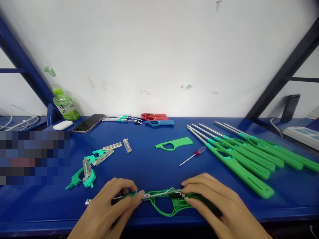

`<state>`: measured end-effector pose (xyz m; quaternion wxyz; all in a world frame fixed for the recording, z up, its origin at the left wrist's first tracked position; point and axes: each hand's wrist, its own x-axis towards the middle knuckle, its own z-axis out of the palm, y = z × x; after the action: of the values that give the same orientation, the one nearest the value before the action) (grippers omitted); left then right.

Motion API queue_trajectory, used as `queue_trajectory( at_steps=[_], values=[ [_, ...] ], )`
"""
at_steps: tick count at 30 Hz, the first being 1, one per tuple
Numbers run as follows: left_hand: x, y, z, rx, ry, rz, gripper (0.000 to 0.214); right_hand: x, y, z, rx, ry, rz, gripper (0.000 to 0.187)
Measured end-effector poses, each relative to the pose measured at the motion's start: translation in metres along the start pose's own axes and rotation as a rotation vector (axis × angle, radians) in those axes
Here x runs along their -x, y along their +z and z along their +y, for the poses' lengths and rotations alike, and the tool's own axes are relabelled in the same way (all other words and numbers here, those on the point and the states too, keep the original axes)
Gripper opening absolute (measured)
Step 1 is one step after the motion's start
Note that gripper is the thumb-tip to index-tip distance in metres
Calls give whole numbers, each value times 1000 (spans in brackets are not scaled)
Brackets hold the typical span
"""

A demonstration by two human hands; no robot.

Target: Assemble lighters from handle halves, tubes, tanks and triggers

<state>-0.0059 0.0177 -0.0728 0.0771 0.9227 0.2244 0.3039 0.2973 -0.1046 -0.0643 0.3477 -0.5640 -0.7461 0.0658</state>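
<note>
An opened green lighter body [166, 201] with a metal nozzle tube, white wire and black inner part lies on the blue table [149, 166] near its front edge. My left hand [112, 207] pinches the tube end of it, fingers closed. My right hand [214, 202] presses on the handle end, fingertips at the black part. A green handle cover [174, 144] and a small red-handled screwdriver [193, 156] lie just beyond.
Several assembled green long-nozzle lighters [241, 156] lie at the right. Loose teal and clear parts [92, 162] sit at the left. At the back are red and blue lighters [156, 119], a phone [88, 123], a white case [62, 125] and a green bottle [65, 104].
</note>
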Motion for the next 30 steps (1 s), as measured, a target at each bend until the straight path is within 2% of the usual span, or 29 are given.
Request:
queue_trajectory(
  at_steps=[4,11,14,21,30],
  values=[
    [1,2,2,-1,-32,31,23,-5,1,-7,34,77,-32,11],
    [6,5,0,1,-39,46,24,-11,9,-19,195,87,26,11],
    [7,4,-2,-6,-16,29,23,-13,11,-18,188,122,19,7],
    [4,3,1,17,-9,44,21,-13,10,-14,116,194,-29,10],
    [6,7,1,16,-50,58,23,-11,8,-8,83,211,-48,5]
  ],
)
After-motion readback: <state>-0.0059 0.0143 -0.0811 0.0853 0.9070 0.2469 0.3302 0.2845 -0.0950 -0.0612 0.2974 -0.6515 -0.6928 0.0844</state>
